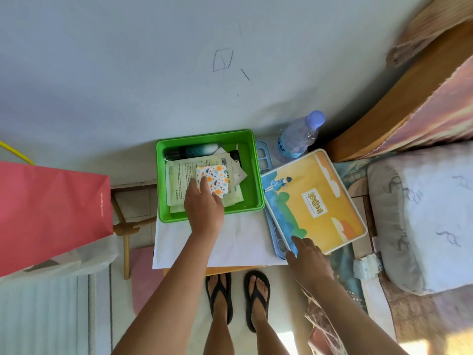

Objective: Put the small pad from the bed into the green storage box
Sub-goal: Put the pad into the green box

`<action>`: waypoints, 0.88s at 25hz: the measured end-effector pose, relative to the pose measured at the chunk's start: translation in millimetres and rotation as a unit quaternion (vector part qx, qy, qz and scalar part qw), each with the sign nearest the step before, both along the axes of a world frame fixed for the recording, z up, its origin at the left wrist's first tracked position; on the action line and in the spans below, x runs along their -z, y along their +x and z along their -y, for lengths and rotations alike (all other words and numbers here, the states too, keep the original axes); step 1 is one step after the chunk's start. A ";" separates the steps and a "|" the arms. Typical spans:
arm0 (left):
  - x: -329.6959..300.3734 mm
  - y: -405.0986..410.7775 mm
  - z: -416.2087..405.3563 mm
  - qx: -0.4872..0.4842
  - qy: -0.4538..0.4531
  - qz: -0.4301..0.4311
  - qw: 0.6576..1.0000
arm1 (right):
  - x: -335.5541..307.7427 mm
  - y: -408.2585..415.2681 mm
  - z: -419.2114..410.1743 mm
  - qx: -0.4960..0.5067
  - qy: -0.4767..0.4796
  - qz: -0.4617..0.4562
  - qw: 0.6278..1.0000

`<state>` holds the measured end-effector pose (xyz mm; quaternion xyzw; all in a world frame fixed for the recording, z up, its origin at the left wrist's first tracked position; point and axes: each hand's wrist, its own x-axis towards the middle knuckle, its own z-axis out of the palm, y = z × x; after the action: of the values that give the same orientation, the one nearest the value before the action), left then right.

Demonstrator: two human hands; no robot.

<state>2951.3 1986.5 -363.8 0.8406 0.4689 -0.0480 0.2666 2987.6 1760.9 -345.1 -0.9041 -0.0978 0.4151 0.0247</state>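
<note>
The left hand (204, 206) reaches into the green box (252, 175), its fingers (204, 184) pinching the near left edge of the small pad (214, 181), a white pad printed with orange flowers and leaves. The pad lies inside the box on top of pale green packets (179, 180); one packet carries a barcode and lines of print too small to read. Beyond the hand, against the box's far wall, lies a dark tube with a teal and white end (194, 150).

The right hand (308, 257) is open, fingers spread, its fingertips touching the near corner of a yellow and blue case (313, 198). The case rests tilted on a blue rack (263, 156), just right of the box. A white label on the case shows Chinese characters that cannot be made out.

The box sits on a white sheet (238, 242) covering a small table. Past the case stands a clear water bottle (298, 138) with a lilac cap; its blue label shows the letters "ter". To the left of the left hand stands a red paper bag (51, 211) with small pale print along its edge, unreadable. The wall (128, 73) behind is pale and bears pencil scribbles. To the right of the right hand is the bed (419, 213) with a wooden headboard (399, 103). Below, the person's feet in dark flip-flops (220, 295) stand on a light floor.
</note>
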 end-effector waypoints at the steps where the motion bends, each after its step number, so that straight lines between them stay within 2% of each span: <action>1: -3.9 -4.6 16.1 0.055 0.028 0.030 0.998 | -1.1 1.3 3.5 0.004 -0.003 -0.004 1.000; 2: -7.5 -9.4 33.5 0.096 0.018 0.058 0.994 | -1.9 2.0 6.4 0.010 -0.005 -0.008 1.000; 4: -10.7 -14.0 69.8 0.099 -0.102 0.071 0.987 | -3.8 2.1 15.4 0.040 -0.006 -0.015 0.999; 6: -6.2 -8.4 99.6 0.034 -0.269 0.020 0.962 | -4.0 2.2 27.4 0.085 -0.005 -0.021 0.996; 8: 5.6 3.4 116.3 -0.035 -0.354 0.002 0.935 | 0.4 3.0 39.8 0.113 -0.012 -0.025 0.993; 11: 22.1 21.4 127.5 -0.121 -0.370 0.008 0.921 | 10.7 6.4 54.4 0.130 -0.019 -0.020 0.991; 17: 41.7 43.4 128.3 -0.186 -0.351 0.060 0.916 | 30.7 6.8 66.1 0.235 0.056 0.022 0.970; 19: 45.0 47.4 126.3 -0.176 -0.351 0.065 0.918 | 37.4 8.4 69.5 0.342 0.107 0.040 0.933; 22: 51.5 48.3 125.4 -0.159 -0.350 0.062 0.921 | 42.1 13.7 67.2 0.533 0.176 0.032 0.827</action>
<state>2999.6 1861.1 -415.2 0.6095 0.5322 -0.1133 0.5766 3001.3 1693.7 -387.2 -0.8089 0.3267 0.2844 0.3976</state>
